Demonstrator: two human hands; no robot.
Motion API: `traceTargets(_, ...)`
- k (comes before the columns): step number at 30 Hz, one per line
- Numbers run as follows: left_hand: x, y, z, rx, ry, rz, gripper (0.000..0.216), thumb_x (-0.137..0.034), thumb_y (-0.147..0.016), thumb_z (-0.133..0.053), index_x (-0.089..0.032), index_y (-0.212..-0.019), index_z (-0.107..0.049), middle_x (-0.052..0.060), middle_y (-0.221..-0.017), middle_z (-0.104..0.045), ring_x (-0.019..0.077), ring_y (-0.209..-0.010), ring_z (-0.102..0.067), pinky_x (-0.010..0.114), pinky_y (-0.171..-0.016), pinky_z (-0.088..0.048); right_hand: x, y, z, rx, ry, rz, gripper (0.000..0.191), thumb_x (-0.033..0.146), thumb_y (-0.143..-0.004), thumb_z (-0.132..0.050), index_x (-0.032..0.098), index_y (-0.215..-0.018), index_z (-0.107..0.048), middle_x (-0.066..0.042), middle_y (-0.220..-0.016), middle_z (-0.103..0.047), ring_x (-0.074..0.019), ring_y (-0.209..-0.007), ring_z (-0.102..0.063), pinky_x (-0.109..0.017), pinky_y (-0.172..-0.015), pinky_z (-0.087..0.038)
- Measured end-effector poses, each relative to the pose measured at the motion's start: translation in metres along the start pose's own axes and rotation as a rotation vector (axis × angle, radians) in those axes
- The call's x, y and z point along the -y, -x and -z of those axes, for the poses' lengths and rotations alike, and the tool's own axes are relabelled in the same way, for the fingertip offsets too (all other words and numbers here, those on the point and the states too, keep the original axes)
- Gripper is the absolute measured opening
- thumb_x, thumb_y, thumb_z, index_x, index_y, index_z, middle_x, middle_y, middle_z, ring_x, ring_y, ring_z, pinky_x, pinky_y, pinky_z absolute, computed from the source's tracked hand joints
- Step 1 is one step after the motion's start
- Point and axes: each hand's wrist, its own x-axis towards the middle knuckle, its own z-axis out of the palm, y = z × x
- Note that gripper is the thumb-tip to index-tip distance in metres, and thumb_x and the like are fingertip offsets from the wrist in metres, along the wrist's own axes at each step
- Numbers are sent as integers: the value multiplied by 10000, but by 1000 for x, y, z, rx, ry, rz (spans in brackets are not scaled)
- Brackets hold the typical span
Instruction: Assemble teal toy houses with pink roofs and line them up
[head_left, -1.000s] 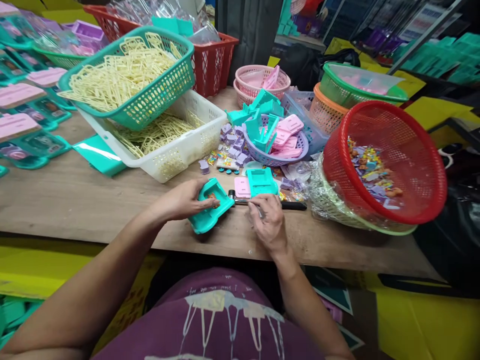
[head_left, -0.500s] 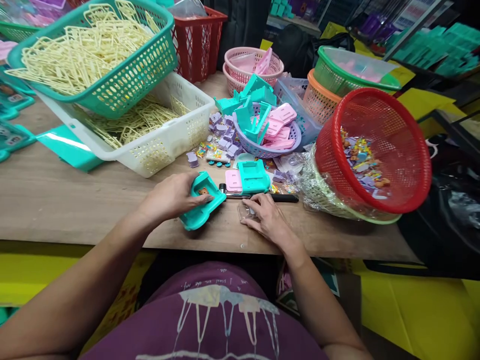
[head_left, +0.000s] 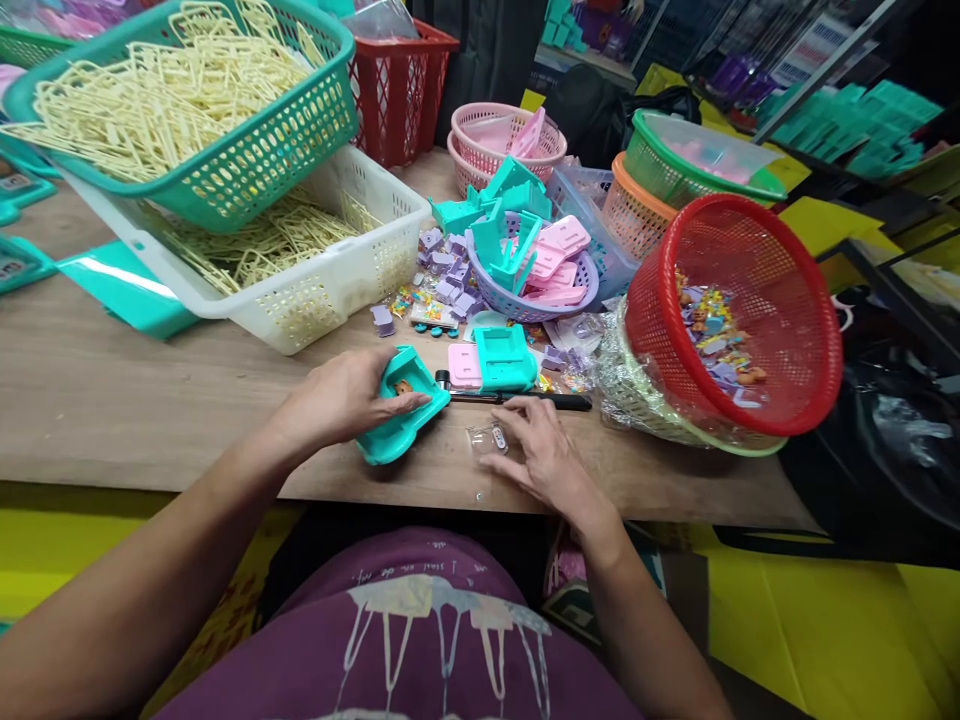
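Our left hand (head_left: 346, 397) clamps the turquoise tray (head_left: 399, 432); at its four o'clock our right hand (head_left: 546, 452) straddles the clear plastic piece (head_left: 486, 438), contact unclear: we'd best pinch its edges

Soft light, dim upper right corner

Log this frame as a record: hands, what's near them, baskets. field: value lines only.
left hand: gripping teal shell, small brown figure inside
right hand: fingers apart at clear piece, contact unclear
beyond hands: black-handled tool, pink part, teal part
left baskets: teal basket atop white basket; both hold cream pieces
right basket: round red basket, tilted, mixed small parts inside
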Motion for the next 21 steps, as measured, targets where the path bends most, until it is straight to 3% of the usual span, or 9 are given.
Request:
traceTargets(2,0,0,0,14,29,-18,372,-577,-773,-568,-213,-847,-553,21,-748,-637,186,-650,-561,266,-560,-341,2,11,-3,68,44,73,714,549,-779,-708,211,-1372,-500,-141,-1321,-525,-306,-1200,-482,-492,-1029,-451)
traceTargets(4,1,0,0,25,53,-18,336,-532,-763,-587,-211,-857,-561,25,-773,-648,190,-670,-574,266,-569,-362,2,22,-10,85,82,104,775,559,-775,-705,197,-1412,-451,-154,-1326,-529,-317,-1195,-488,-521,-1017,-459)
traceTargets(8,2,1,-2,16,37,15,298,-479,-771,-587,-212,-900,-563,30,-838,-665,199,-722,-597,265,-591,-384,6,40,-18,93,104,134,612,500,-802,-701,171,-1293,-540,-144,-1184,-602,-288,-1060,-560,-460,-887,-539)
traceTargets(13,-3,4,-2,-6,-8,41,267,-463,-802,-560,-207,-879,-552,43,-840,-668,212,-739,-605,275,-587,-366,22,55,-15,148,204,175,606,323,-695,-834,184,-1216,-558,-103,-1072,-631,-286,-963,-597,-409,-721,-574)
traceTargets(15,-5,6,-2,-15,-5,41,268,-468,-822,-538,-207,-881,-551,47,-846,-672,217,-747,-612,278,-584,-360,27,57,-11,139,225,196,401,254,-770,-769,193,-1124,-590,-82,-975,-640,-265,-882,-608,-370,-632,-550)
traceTargets(17,-5,7,-3,-27,-9,41,265,-465,-837,-524,-207,-889,-553,51,-847,-676,218,-749,-619,280,-583,-358,30,54,-6,99,173,202,65,225,-881,-627,204,-939,-608,-57,-842,-624,-225,-775,-597,-339,-597,-509)
traceTargets(19,-6,7,-4,-34,-31,48,249,-444,-843,-525,-204,-904,-555,58,-844,-680,220,-748,-626,283,-589,-362,33,40,0,23,28,177,152,205,-950,-500,211,-822,-581,-32,-751,-594,-180,-692,-572,-308,-603,-478)
traceTargets(21,-7,7,-7,-36,-59,56,240,-425,-843,-532,-200,-926,-557,68,-856,-687,230,-758,-636,291,-601,-376,37,17,3,-108,-164,107,195,209,-976,-452,208,-824,-573,-23,-751,-595,-153,-686,-575,-279,-627,-468)
